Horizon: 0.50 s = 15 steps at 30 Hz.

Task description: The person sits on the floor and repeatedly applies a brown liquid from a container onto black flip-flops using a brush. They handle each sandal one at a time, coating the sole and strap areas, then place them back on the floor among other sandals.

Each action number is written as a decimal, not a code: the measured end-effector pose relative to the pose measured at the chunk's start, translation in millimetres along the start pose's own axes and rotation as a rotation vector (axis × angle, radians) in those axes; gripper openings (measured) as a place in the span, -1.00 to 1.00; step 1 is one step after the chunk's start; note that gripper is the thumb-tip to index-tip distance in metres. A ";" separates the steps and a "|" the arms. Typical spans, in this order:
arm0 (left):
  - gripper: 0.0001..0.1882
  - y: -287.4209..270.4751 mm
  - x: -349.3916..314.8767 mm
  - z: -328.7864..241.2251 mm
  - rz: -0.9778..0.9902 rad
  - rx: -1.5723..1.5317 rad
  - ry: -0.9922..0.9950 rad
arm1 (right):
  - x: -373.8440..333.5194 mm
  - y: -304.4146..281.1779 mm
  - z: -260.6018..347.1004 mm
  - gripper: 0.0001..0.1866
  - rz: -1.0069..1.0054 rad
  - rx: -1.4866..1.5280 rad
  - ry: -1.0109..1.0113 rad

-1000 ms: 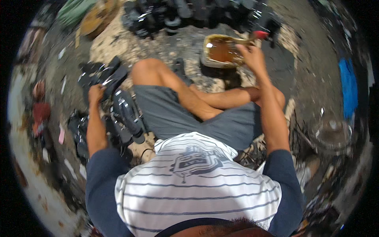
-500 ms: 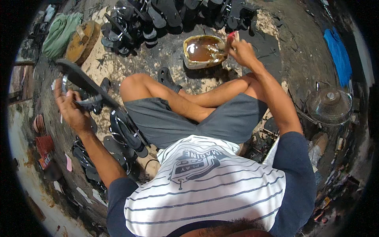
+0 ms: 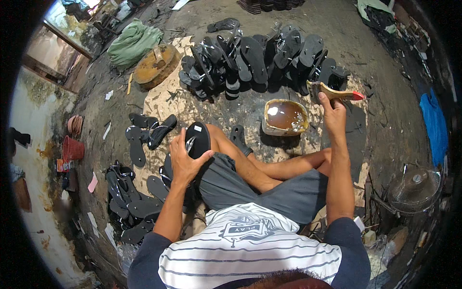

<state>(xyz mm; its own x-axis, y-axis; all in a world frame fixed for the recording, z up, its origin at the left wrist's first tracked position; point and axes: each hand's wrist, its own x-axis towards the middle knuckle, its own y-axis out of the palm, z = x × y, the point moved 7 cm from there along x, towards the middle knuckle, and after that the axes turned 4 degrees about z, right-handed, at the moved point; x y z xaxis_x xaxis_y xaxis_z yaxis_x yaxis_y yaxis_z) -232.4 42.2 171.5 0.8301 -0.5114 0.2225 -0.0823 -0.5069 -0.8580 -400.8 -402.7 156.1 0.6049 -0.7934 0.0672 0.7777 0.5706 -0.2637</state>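
My left hand (image 3: pixel 182 161) is closed around a black flip-flop (image 3: pixel 198 137) beside my left knee, its sole face turned up with a small white label on it. Fingers and thumb grip its sides; its lower part is hidden by the hand. My right hand (image 3: pixel 333 115) holds a flat paintbrush (image 3: pixel 339 93) with a wooden, red-tipped handle, its dark bristles pointing left. The brush is in the air, to the upper right of a tub of brown liquid (image 3: pixel 265 131) with a crusted rim.
Beyond the tub stands a row of black flip-flops (image 3: pixel 252 60). More flip-flops (image 3: pixel 137 144) lie at my left, with a pile (image 3: pixel 127 197) nearer. A round wooden block (image 3: pixel 154 72), green cloth (image 3: pixel 134 43), fan (image 3: pixel 415 189) and blue cloth (image 3: pixel 433 127) surround me. A dark clog (image 3: pixel 238 137) is on my foot.
The brush has left the tub, and my right hand now holds it up to the right. My left hand has brought the flip-flop in from the far left to my knee. The view has tilted up.
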 end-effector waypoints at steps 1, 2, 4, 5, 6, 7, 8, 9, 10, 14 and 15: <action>0.10 -2.8 5.5 -2.0 0.007 -0.021 0.056 | -1.6 -1.9 -4.8 -0.48 -0.021 0.093 -0.009; 0.08 -5.8 13.3 -5.1 0.015 -0.043 0.112 | 0.8 -3.5 -8.6 -0.46 -0.042 0.185 -0.019; -0.10 -26.5 37.7 -8.5 0.051 -0.470 -0.034 | -1.3 -2.6 13.4 -0.60 -0.167 0.255 -0.152; -0.10 -30.2 47.0 -26.7 0.127 -0.721 -0.082 | -6.2 7.4 22.5 -0.62 -0.150 0.338 -0.098; -0.30 -24.5 52.0 -23.4 0.135 -0.981 -0.135 | -16.7 24.4 36.6 -0.63 -0.124 0.452 -0.037; -0.30 -7.4 50.7 -45.7 0.256 -1.345 -0.194 | -35.8 50.7 67.4 -0.62 -0.018 0.492 0.035; -0.37 15.1 52.2 -63.2 0.325 -1.566 -0.262 | -54.8 73.0 86.7 -0.61 0.074 0.475 0.041; -0.37 27.4 50.7 -83.0 0.283 -1.706 -0.290 | -73.9 98.1 104.1 -0.61 0.171 0.459 0.051; -0.36 37.6 51.6 -100.2 0.235 -1.853 -0.306 | -86.0 122.6 107.8 -0.61 0.271 0.390 -0.007; -0.33 62.6 28.4 -122.9 0.234 -1.985 -0.327 | -88.4 150.0 105.7 -0.66 0.182 0.299 -0.520; -0.32 67.6 19.2 -118.4 0.268 -1.965 -0.288 | -81.2 146.6 109.0 -0.66 0.166 0.230 -0.537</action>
<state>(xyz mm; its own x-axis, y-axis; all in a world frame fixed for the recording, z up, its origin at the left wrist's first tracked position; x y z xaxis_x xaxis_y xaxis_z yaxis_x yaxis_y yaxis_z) -287.4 -84.1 172.6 0.7272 -0.6853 -0.0401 -0.4083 -0.4787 0.7773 -317.3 -231.5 216.9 0.6765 -0.5062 0.5349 0.6462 0.7564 -0.1015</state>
